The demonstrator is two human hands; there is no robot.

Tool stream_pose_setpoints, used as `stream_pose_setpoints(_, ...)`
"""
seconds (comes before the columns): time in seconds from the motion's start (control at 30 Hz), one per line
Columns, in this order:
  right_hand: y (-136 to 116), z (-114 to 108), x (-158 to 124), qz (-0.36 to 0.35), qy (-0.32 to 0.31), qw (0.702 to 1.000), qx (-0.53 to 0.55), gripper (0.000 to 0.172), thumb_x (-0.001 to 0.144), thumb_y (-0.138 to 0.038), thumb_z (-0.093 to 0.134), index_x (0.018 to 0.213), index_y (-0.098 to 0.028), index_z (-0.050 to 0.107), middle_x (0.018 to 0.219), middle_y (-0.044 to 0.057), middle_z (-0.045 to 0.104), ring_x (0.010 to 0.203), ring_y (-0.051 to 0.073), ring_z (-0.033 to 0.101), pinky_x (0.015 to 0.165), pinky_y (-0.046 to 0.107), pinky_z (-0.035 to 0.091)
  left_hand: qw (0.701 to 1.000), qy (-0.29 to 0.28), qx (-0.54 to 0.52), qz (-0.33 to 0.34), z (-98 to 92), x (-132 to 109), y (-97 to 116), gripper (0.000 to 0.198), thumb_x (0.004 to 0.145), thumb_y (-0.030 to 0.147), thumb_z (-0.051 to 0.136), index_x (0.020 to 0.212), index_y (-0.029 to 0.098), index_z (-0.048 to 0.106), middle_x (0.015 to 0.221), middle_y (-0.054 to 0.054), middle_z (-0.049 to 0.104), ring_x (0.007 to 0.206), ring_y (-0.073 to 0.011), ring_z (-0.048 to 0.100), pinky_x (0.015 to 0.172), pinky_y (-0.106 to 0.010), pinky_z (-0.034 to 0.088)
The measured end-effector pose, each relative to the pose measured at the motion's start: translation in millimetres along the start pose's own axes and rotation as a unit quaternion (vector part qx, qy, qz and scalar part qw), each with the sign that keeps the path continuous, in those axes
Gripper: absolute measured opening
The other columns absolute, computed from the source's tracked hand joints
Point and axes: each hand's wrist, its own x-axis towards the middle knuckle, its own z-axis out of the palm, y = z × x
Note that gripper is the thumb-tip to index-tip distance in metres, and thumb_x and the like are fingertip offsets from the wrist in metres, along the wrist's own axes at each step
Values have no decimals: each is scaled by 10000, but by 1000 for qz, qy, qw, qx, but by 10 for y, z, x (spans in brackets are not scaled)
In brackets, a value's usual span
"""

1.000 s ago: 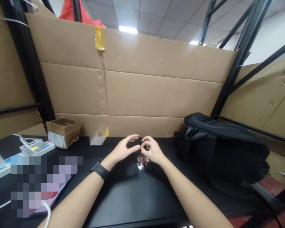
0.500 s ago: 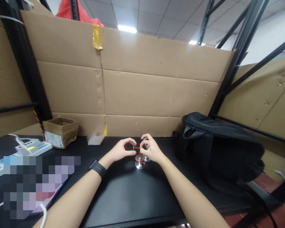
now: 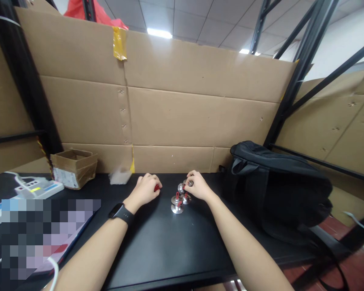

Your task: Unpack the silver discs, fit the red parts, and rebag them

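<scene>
Head view showed us two bare hands, well apart: the left hand (image 3: 144,190) and the right hand (image 3: 199,187), both low over the black worktop (image 3: 160,246). We saw a small bunch of shiny cymbals (image 3: 177,209) with red loops (image 3: 177,195) near the middle, closer to the right hand. Two were at the front, one just behind the other, and one more was close by on the right. Another cymbal (image 3: 181,188) was at the tips of the right hand, which was bent with its thumb near its fingers. We could not tell if it had a grip. The left hand was curled, palm down, with a red bit (image 3: 157,187) at its fingers. Most of that was hidden, so we could not tell if it was held tight. We saw a black watch (image 3: 120,212) on the left wrist. A big black bag (image 3: 282,194) was on the right, and an open box (image 3: 87,169) was on the left, near a white power strip (image 3: 50,191).
</scene>
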Motion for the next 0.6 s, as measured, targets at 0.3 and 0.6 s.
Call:
stream_pose_setpoints(0.3, 107, 51, 13, 4, -44, 999, 15, 96, 775, -132, 659, 731, -191, 720, 915, 43, 651, 867, 172, 609, 849, 309, 459, 1000, -9, 24, -3, 28, -30, -74, 92, 801, 195, 677, 835, 261, 732, 1010, -70, 662, 1043, -277, 499, 858, -403, 330)
stream_pose_setpoints(0.6, 259, 61, -38, 90, -66, 990, -88, 305, 842, -315, 664, 1147, -291, 672, 1241, 53, 669, 1172, 289, 562, 941, 438, 385, 998, 24, 52, 2, 93, -29, 13, 150, 883, 222, 591, 758, 225, 673, 986, -71, 651, 1013, -262, 481, 812, -382, 314)
